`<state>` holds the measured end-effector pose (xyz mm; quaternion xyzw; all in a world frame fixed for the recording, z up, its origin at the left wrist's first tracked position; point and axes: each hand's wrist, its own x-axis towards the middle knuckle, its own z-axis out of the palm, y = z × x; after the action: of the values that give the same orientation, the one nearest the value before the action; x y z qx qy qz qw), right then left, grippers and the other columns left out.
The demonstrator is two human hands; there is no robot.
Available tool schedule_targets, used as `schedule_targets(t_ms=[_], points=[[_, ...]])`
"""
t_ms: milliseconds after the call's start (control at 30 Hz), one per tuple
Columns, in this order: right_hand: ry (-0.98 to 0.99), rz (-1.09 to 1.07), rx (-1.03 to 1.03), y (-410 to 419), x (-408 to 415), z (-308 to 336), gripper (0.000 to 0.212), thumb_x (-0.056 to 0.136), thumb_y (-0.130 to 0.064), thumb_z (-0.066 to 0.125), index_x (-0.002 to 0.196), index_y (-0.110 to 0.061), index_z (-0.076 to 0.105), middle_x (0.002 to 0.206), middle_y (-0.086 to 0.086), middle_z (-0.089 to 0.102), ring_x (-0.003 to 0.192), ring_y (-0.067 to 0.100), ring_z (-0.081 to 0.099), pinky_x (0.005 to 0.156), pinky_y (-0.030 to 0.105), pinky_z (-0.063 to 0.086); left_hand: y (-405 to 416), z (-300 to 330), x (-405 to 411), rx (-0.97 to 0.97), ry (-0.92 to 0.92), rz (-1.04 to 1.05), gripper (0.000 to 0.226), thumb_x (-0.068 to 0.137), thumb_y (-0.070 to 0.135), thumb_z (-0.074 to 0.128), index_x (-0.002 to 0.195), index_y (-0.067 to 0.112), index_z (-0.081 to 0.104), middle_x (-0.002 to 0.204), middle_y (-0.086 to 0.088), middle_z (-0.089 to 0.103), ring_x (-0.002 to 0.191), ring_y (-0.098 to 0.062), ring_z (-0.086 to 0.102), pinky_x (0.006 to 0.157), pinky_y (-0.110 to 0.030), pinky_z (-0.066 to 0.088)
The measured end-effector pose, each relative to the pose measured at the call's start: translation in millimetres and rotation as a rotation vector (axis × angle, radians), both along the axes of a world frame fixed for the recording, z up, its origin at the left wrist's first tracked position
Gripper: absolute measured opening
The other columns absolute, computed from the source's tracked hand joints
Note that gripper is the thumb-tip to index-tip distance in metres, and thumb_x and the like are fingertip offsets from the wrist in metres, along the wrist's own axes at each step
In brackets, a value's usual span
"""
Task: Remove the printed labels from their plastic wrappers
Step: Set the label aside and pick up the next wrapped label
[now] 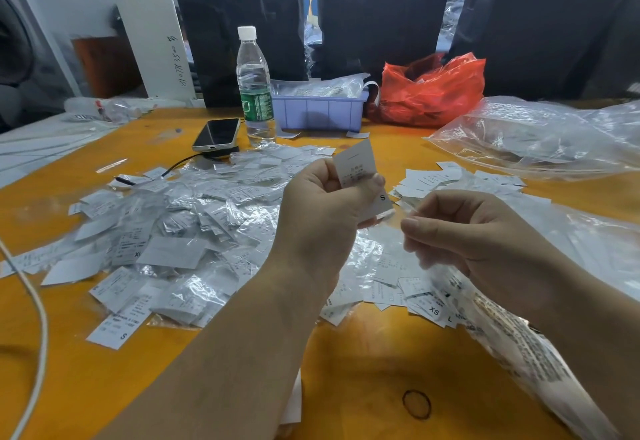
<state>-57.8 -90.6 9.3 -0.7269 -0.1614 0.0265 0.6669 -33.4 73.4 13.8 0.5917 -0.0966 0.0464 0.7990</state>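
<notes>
Mid-strip: my left hand (322, 200) pinches label (356, 166); right hand (460, 231) pinches clear wrapper (433, 266). Next, pull apart.

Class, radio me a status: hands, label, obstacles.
Left hand pinching S label. Right hand pinching clear wrapper. Nothing blocking; wrapped pile waits on table.

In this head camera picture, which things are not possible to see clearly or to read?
- Small print on the label in the left hand: too small; only "S" reads.
- Thin clear wrapper at the right hand: see-through and blurred, its edges are lost.
- Contents of the purple tray: hidden by plastic film.
- Contents of the red bag: hidden by its crumpled plastic.
- White cable: cut by the left edge.
</notes>
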Motion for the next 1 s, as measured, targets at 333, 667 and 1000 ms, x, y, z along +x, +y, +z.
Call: schedule_targets(t_ms=[333, 667, 1000], points=[[-0.009, 0.0, -0.021, -0.2, 0.5, -0.7, 0.013, 0.065, -0.029, 0.075, 0.069, -0.018, 0.073, 0.069, 0.009, 0.067, 0.058, 0.013, 0.058, 0.056, 0.02, 0.05, -3.5, -3.7, -1.7, 0.037, 0.005, -0.067, 0.015, 0.082, 0.005, 0.074, 0.092, 0.014, 0.068, 0.071, 0.007, 0.07, 0.065, -0.007, 0.068, 0.056, -0.022, 0.054], [-0.032, -0.026, -0.046, 0.3, 1.8, -2.1, 0.017, 0.062, -0.031, 0.074, 0.069, -0.016, 0.072, 0.068, 0.009, 0.067, 0.057, 0.015, 0.058, 0.055, 0.021, 0.05, -7.5, -3.6, -4.4, 0.034, 0.055, -0.135, 0.016, 0.08, 0.002, 0.072, 0.093, 0.01, 0.068, 0.075, 0.001, 0.07, 0.069, -0.011, 0.067, 0.075, -0.036, 0.057], [-0.024, -0.069, 0.031, -2.6, 2.3, -0.7, 0.017, 0.068, -0.03, 0.071, 0.07, -0.013, 0.071, 0.066, 0.007, 0.063, 0.06, 0.017, 0.055, 0.056, 0.022, 0.05, 2.5, -3.9, 3.2, 0.251, 0.062, -0.181, 0.009, 0.09, 0.017, 0.066, 0.093, 0.011, 0.071, 0.076, 0.0, 0.069, 0.06, -0.008, 0.055, 0.055, -0.022, 0.044]])
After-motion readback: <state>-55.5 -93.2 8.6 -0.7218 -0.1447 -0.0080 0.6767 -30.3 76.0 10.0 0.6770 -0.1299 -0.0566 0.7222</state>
